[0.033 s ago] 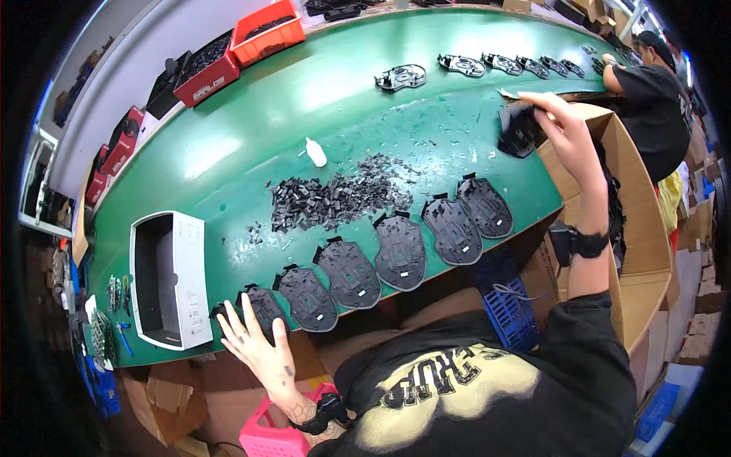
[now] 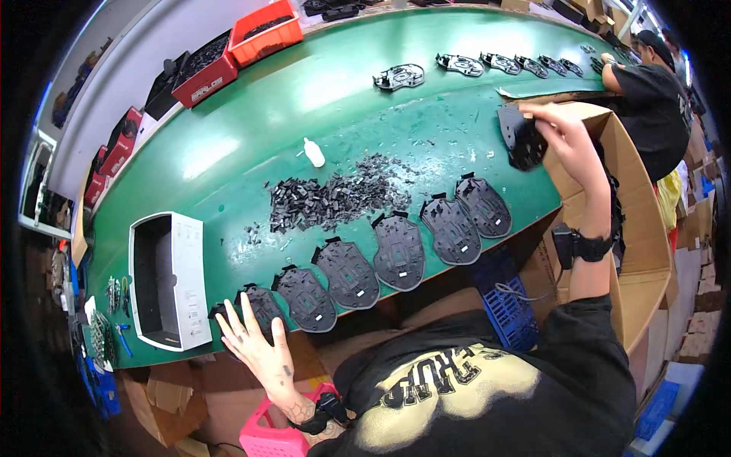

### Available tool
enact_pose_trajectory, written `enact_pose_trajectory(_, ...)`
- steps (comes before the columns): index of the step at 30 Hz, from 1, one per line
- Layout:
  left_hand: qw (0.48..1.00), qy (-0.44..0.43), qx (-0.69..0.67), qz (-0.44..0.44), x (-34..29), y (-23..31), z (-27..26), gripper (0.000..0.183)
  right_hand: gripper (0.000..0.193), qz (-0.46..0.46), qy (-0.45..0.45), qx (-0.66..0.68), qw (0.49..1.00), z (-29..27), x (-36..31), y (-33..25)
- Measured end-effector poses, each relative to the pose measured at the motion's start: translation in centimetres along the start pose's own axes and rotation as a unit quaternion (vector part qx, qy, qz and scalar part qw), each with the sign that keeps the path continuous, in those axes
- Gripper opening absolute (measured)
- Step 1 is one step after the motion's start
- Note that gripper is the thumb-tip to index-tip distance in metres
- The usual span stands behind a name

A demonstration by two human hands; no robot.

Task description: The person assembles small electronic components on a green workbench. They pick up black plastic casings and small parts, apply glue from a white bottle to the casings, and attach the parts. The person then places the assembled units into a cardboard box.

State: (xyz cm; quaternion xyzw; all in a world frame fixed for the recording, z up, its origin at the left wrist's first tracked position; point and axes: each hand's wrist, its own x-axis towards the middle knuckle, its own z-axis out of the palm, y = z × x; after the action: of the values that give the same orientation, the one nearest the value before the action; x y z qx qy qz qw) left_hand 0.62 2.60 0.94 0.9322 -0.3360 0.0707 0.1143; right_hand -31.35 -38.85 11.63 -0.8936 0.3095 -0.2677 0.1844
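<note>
My right hand (image 2: pixel 569 141) is raised over the far right part of the green table, fingers pinching the upper edge of a black plastic computer mouse base (image 2: pixel 522 139). With fingers spread, my left hand (image 2: pixel 257 346) is at the table's near edge, over the leftmost mouse base (image 2: pixel 264 306); whether it presses on it I cannot tell. Several like mouse bases, such as one (image 2: pixel 400 251) in the middle, lie in a slanting row along the near edge. Behind them is a heap of small black plastic pieces (image 2: pixel 335 199), with a white dropper bottle (image 2: pixel 314 154) standing beyond it.
An open white box (image 2: pixel 194 282) stands at the left. Across the table lie several mouse shells with lighter insides (image 2: pixel 401 76). Red bins (image 2: pixel 266 34) line the far left edge. A large open cardboard carton (image 2: pixel 640 282) is by my right arm. Another person (image 2: pixel 651 107) sits far right.
My right hand has dipped slightly and turned the mouse base, so more of its surface shows. My left hand has stayed in place.
</note>
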Motion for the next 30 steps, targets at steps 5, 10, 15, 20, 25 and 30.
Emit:
enact_pose_trajectory(5, 0.999, 0.003, -0.001, 0.045, 1.5, 0.8, 0.3, 0.066, 0.026, 0.069, -0.021, -0.012, 0.997, 2.4, -3.6, 2.9)
enact_pose_trajectory(10, 0.998, 0.035, -0.013, 0.05, 1.7, 0.7, 0.2, 0.063, 0.031, -0.011, 0.097, -0.034, 0.995, 6.1, -7.3, 3.7)
enact_pose_trajectory(15, 1.0, -0.005, -0.017, 0.02, 1.0, 2.3, 0.0, 0.073, 0.063, 0.016, -0.067, -0.11, 0.991, 8.1, -8.9, -0.8)
enact_pose_trajectory(20, 0.998, -0.058, 0.038, -0.009, 1.3, 4.0, 0.4, 0.075, 0.07, 0.027, -0.083, -0.175, 0.981, 9.6, -9.3, -3.6)
enact_pose_trajectory(25, 0.998, -0.059, 0.035, -0.009, 1.8, 3.6, 0.5, 0.073, 0.069, 0.048, -0.083, -0.171, 0.981, 10.3, -9.3, -5.0)
enact_pose_trajectory(30, 0.998, -0.046, 0.033, -0.013, 2.1, 2.8, 0.7, 0.07, 0.067, 0.052, -0.058, -0.161, 0.984, 10.4, -9.0, -6.0)
